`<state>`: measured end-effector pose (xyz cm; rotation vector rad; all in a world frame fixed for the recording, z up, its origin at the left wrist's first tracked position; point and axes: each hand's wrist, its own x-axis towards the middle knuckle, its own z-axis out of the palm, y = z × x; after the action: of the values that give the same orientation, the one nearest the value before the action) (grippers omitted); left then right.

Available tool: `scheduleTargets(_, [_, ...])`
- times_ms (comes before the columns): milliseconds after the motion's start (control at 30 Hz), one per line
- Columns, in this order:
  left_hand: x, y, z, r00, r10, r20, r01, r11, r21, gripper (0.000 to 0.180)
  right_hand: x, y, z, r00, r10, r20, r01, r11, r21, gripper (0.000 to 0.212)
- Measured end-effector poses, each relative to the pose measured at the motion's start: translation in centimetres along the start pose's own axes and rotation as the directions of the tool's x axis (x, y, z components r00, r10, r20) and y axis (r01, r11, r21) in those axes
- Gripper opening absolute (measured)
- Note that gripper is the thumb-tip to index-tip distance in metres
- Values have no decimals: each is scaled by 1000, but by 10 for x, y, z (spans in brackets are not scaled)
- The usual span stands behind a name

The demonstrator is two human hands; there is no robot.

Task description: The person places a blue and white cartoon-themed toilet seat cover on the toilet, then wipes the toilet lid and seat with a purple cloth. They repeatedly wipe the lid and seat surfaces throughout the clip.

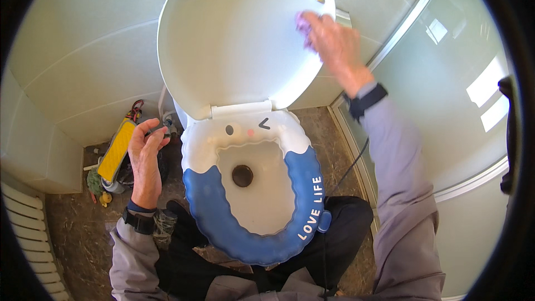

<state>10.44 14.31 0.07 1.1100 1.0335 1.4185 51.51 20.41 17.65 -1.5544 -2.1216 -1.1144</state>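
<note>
My right hand [334, 44] is closed on a bunched purple cloth [304, 29]. The cloth is against the right side of the raised white toilet lid [239, 39], just below a small yellowish bumper. Left of the toilet, my left hand [146, 156] is held up with its fingers curled toward the thumb. A small dark thing [160, 130] shows at those fingertips, too unclear to name. Below the lid, a padded blue-and-white seat cover [209, 192] with a winking face and lettering lies around the toilet bowl [259, 203].
A yellow flat-headed brush or mop [117, 150] leans in the left corner, near a green scrubber [95, 181] and a small yellow duck [105, 198]. A white radiator [28, 234] stands at lower left. On the right is a glass shower screen [446, 78]. A thin black cable [353, 164] runs beside the seat.
</note>
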Motion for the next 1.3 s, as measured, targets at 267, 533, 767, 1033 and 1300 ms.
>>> scheduleTargets(267, [-1, -5, -9, 1000, -13, 2, 13, 999, 33, 31, -99, -47, 77, 949, -75, 305, 43, 993, 113, 21])
scheduleTargets(533, [-1, 0, -7, 999, -25, -28, 26, 998, 48, 32, -50, -19, 39, 916, 159, 368, -359, 737, 573, 21])
scheduleTargets(767, [3, -5, 5, 997, -46, 58, 43, 998, 51, 32, -70, -27, 52, 907, 2, 421, -72, 986, 149, 19])
scheduleTargets(1033, [9, -9, -4, 997, -80, 12, 78, 992, 96, 31, -99, -59, 88, 654, -18, 756, -365, 868, 337, 34])
scheduleTargets(1300, [17, -29, 2, 991, 14, 132, -22, 998, 59, 30, -41, 73, -76, 766, -127, 630, -246, 847, 470, 65])
